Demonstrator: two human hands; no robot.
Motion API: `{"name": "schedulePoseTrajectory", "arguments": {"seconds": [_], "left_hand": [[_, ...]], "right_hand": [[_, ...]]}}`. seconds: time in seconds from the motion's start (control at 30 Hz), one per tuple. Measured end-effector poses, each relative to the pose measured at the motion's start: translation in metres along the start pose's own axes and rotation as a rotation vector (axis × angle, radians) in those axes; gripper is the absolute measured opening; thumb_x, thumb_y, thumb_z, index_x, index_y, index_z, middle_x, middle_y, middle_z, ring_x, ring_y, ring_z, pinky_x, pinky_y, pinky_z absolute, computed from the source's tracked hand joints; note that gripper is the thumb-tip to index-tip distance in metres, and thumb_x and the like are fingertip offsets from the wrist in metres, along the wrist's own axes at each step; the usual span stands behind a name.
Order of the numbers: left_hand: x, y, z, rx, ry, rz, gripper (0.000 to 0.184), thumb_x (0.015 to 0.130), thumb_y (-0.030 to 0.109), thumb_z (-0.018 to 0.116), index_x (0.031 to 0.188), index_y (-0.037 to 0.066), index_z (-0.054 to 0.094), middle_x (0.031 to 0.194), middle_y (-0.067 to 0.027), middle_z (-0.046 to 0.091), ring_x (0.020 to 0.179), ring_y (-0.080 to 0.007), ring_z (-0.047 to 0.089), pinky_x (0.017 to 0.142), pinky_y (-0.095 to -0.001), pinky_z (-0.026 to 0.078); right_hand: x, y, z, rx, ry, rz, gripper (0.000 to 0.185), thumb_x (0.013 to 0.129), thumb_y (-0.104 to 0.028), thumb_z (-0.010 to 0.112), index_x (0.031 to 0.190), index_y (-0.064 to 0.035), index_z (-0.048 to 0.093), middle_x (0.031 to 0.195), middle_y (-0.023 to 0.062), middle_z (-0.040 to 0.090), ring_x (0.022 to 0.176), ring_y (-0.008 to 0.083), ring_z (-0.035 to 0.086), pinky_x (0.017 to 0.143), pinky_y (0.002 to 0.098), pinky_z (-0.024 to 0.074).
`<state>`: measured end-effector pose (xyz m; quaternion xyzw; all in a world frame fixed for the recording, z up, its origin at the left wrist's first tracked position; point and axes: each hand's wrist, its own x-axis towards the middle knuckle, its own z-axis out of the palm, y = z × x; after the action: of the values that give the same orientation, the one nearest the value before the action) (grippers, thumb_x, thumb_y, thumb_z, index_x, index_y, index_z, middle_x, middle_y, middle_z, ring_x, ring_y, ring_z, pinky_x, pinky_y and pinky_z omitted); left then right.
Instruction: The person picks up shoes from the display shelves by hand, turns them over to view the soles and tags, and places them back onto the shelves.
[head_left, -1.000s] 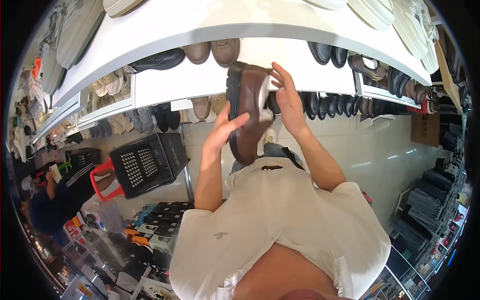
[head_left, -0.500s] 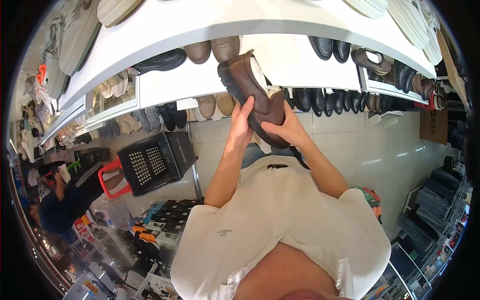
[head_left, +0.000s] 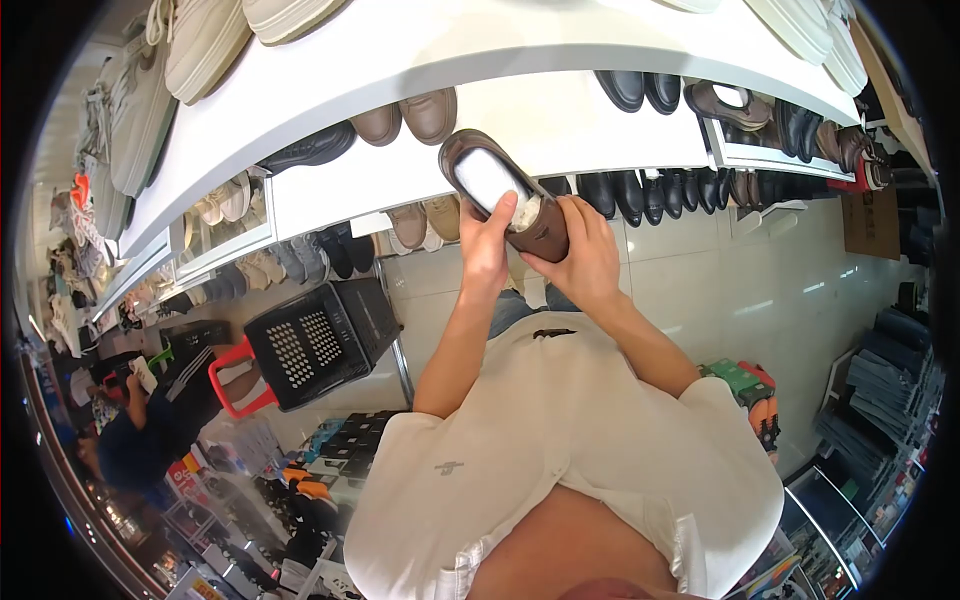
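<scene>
Both hands hold one brown leather shoe (head_left: 543,240) in front of the white shelves. Its opening faces up toward me, showing a white insole (head_left: 486,178) and pale crumpled stuffing (head_left: 528,212) near the toe. My left hand (head_left: 485,245) grips the left side, with the thumb over the rim of the opening. My right hand (head_left: 590,255) wraps round the toe end on the right, its fingers across the upper. The sole is turned away from view.
A white shelf (head_left: 340,185) ahead carries taupe shoes (head_left: 428,115) and black shoes (head_left: 622,90); white sneakers stand above. On the left is a black shopping basket (head_left: 310,345) with a red handle. Another person (head_left: 150,430) is at the far left. Folded jeans (head_left: 870,400) lie at right.
The shoe has been turned from its side view so its opening now faces me. My left thumb has moved onto the opening's rim, and my right fingers now lie over the toe.
</scene>
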<state>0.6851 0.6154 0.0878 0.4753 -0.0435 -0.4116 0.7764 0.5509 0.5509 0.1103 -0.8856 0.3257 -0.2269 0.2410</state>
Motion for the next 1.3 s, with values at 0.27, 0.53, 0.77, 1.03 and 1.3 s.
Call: {"name": "schedulePoseTrajectory", "arguments": {"seconds": [0.27, 0.53, 0.77, 1.03, 1.3], "left_hand": [[0.004, 0.002, -0.022, -0.143, -0.041, 0.003, 0.054, 0.089, 0.024, 0.067, 0.131, 0.0, 0.044, 0.122, -0.0098, 0.057, 0.111, -0.0218, 0.057, 0.097, -0.0371, 0.045], [0.013, -0.025, -0.048, -0.662, -0.088, -0.179, 0.055, 0.096, 0.053, 0.043, 0.114, 0.004, 0.06, 0.111, -0.0128, 0.065, 0.106, -0.0271, 0.059, 0.095, -0.0429, 0.044], [0.023, -0.009, -0.032, -0.333, 0.025, -0.298, 0.044, 0.098, 0.046, 0.049, 0.117, 0.007, 0.059, 0.112, -0.0083, 0.065, 0.105, -0.0207, 0.06, 0.093, -0.038, 0.045], [0.026, -0.045, -0.035, -0.302, 0.159, -0.298, 0.045, 0.091, 0.027, 0.068, 0.126, 0.003, 0.051, 0.117, -0.0075, 0.061, 0.106, -0.0202, 0.06, 0.093, -0.0376, 0.046], [0.005, -0.024, -0.052, -0.154, 0.079, -0.375, 0.09, 0.087, 0.046, 0.068, 0.144, -0.006, 0.023, 0.148, -0.0219, 0.029, 0.133, -0.0362, 0.035, 0.109, -0.0501, 0.028]], "right_hand": [[0.006, -0.002, -0.028, 0.281, -0.038, 0.018, 0.089, 0.063, -0.025, 0.088, 0.134, 0.0023, 0.042, 0.133, 0.0207, 0.049, 0.122, 0.0358, 0.049, 0.096, 0.0419, 0.0445], [0.001, -0.01, -0.049, 0.501, -0.364, 0.4, 0.056, 0.077, -0.03, 0.078, 0.12, 0.0013, 0.059, 0.094, 0.0144, 0.069, 0.079, 0.023, 0.066, 0.074, 0.0326, 0.0515], [-0.009, 0.025, -0.022, 0.802, -0.44, 0.726, 0.052, 0.085, -0.038, 0.071, 0.114, 0.0038, 0.061, 0.092, 0.0125, 0.069, 0.07, 0.0183, 0.067, 0.063, 0.0293, 0.0526], [-0.024, 0.062, -0.002, 0.963, -0.322, 0.954, 0.054, 0.091, -0.04, 0.064, 0.12, 0.0033, 0.052, 0.096, 0.0146, 0.066, 0.075, 0.0225, 0.068, 0.065, 0.0291, 0.054], [-0.007, 0.107, 0.014, 1.136, -0.274, 0.892, 0.048, 0.095, -0.043, 0.056, 0.12, -0.0022, 0.054, 0.097, 0.0089, 0.065, 0.075, 0.0181, 0.061, 0.062, 0.0271, 0.0407]]}}
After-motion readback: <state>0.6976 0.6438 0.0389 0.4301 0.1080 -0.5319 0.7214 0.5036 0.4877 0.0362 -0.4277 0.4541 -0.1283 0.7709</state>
